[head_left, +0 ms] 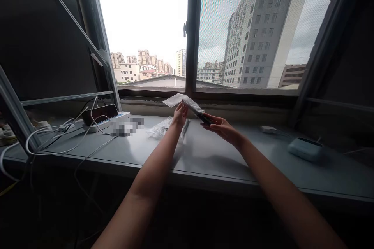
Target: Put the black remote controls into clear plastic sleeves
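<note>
Above the shelf, my left hand (180,114) pinches a thin translucent plastic bag (174,100) between its fingertips. The bag's flat end spreads out beyond that hand, and its other end runs right toward my right hand (224,127). My right hand is closed around a slim dark object (205,118), which lies at or inside that end of the bag; its exact kind is not clear. Behind my left wrist, crumpled clear plastic packaging (157,130) rests on the shelf.
A power strip (101,123) with white cables and a phone-like dark device (100,114) occupies the grey shelf's (210,163) left side. To the right are a pale blue box (305,149) and a small white item (268,129). A window stands behind.
</note>
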{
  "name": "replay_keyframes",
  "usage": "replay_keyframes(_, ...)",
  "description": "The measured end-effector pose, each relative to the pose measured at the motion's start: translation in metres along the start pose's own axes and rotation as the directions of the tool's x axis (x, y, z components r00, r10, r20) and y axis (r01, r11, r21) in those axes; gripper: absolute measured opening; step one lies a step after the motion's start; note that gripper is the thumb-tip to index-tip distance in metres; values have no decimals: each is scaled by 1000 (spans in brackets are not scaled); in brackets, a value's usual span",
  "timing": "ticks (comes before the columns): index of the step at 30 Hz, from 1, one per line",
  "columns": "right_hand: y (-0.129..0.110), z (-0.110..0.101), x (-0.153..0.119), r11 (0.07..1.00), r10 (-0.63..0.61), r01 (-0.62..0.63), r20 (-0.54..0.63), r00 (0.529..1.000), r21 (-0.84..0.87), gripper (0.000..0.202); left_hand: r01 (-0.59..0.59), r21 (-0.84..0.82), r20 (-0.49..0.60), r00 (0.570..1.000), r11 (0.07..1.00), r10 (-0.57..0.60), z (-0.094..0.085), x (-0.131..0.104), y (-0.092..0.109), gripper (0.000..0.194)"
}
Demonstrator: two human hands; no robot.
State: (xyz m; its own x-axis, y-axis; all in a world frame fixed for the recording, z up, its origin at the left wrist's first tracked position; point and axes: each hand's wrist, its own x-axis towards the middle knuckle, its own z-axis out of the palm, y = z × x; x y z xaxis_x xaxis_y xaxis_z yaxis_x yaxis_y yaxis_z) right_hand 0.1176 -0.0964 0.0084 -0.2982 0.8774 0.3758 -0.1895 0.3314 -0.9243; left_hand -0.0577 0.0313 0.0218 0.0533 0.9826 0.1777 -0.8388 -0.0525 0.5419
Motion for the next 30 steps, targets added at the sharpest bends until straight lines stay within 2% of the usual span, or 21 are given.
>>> replay_keyframes(2, 0, 0, 0, 1000, 2, -2, 4, 1000, -5, 64, -3, -8, 12, 1000, 1000, 3, -1, 1, 1, 25)
replay_keyframes(5, 0, 0, 0, 1000, -3, 3, 8, 1000, -16, 66, 7, 10, 15, 1000, 1000, -7, 0, 1, 3, 25)
replay_keyframes(10, 0, 2, 0, 1000, -3, 3, 2, 1000, -11, 65, 22, 32, -30, 999, 999, -21, 5, 1, 6, 12)
replay_keyframes(16, 1, 2, 0, 999, -21, 20, -14, 1000, -25, 65, 28, 70, 20, 999, 997, -30, 6, 2, 3, 5)
replay_keyframes(22, 3, 1, 2, 998, -18, 17, -29, 999, -54, 64, 10, 34, -39, 999, 999, -9, 5, 5, 3, 20)
replay_keyframes(25, 3, 0, 2, 999, -32, 30, -47, 998, -39, 65, 6, 28, -12, 1000, 1000, -6, 5, 5, 4, 24)
replay_keyframes(30, -2, 1, 1, 999, -38, 39, -22, 999, 3, 63, 12, 67, 35, 999, 998, -14, 4, 2, 4, 15)
